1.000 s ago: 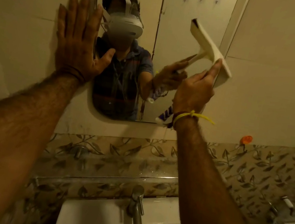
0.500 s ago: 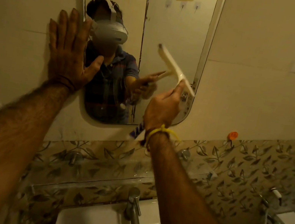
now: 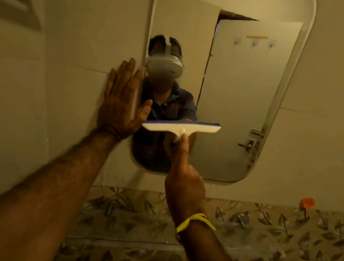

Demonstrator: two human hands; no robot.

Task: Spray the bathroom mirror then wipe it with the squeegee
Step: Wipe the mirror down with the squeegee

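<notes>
The right hand (image 3: 185, 182) is gripping the handle of a white plastic squeegee (image 3: 182, 127), its T-shaped head lying nearly level across the lower left of the mirror (image 3: 240, 96), a rounded-corner glass pane on a smooth cream wall. The left hand (image 3: 122, 103) is pressing flat and spread, holding nothing, at the mirror's left edge. Leaf-patterned tiles (image 3: 282, 251) are running below. No writing is readable.
</notes>
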